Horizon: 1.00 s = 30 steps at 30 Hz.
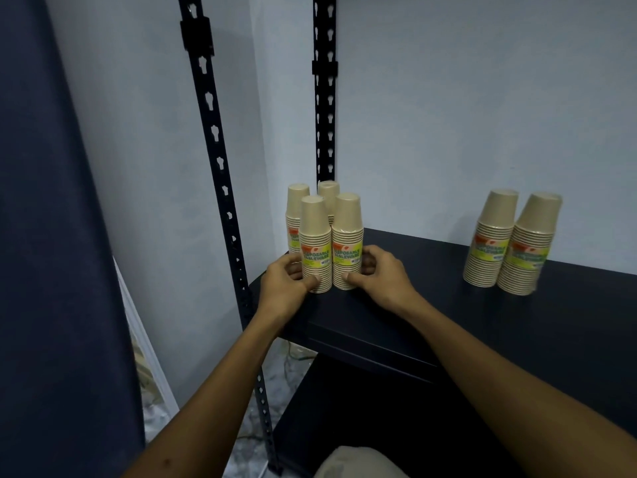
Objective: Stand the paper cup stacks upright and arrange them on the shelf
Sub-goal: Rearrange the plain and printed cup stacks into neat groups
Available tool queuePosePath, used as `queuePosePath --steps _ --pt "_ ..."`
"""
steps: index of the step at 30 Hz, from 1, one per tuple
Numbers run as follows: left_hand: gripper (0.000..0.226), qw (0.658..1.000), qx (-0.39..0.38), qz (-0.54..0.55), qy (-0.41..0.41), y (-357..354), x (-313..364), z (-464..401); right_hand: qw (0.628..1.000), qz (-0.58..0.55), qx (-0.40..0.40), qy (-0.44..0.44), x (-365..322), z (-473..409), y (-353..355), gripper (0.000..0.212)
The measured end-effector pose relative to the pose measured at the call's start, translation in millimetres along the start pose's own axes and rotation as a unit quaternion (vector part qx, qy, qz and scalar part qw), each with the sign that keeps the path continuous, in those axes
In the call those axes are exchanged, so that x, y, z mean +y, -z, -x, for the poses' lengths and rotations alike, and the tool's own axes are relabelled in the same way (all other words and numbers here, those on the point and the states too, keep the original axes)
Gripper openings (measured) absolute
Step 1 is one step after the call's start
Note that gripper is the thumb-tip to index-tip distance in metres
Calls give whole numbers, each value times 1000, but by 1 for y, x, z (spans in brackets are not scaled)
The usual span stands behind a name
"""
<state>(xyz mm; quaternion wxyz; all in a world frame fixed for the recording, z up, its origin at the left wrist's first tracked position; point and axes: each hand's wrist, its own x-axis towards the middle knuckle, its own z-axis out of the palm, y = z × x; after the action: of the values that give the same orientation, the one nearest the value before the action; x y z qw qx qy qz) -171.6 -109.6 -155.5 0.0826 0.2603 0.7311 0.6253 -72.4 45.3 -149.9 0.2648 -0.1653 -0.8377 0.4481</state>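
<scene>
Several tan paper cup stacks with yellow-green labels stand upright in a tight cluster at the left end of the dark shelf [431,305]. My left hand [284,282] wraps the front left stack [314,236] near its base. The front right stack [347,232] is held low down by my right hand [382,276]. Behind them stand two more stacks [327,198], partly hidden. Further right, a pair of stacks [510,243] stands upright on the shelf, apart from both hands.
Two black slotted uprights [220,160] rise at the shelf's left end, close to the cluster. A pale wall runs behind. A dark curtain [51,236] hangs at the left. A lower shelf level [344,408] shows beneath.
</scene>
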Motion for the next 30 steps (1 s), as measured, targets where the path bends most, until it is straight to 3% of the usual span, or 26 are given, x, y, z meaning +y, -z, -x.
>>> queuePosePath --steps 15,30 --pt "51 992 -124 7 -37 -113 29 18 993 73 74 -53 37 59 115 49" --pt "49 986 -160 25 -38 -186 49 39 979 100 157 -77 54 105 174 50"
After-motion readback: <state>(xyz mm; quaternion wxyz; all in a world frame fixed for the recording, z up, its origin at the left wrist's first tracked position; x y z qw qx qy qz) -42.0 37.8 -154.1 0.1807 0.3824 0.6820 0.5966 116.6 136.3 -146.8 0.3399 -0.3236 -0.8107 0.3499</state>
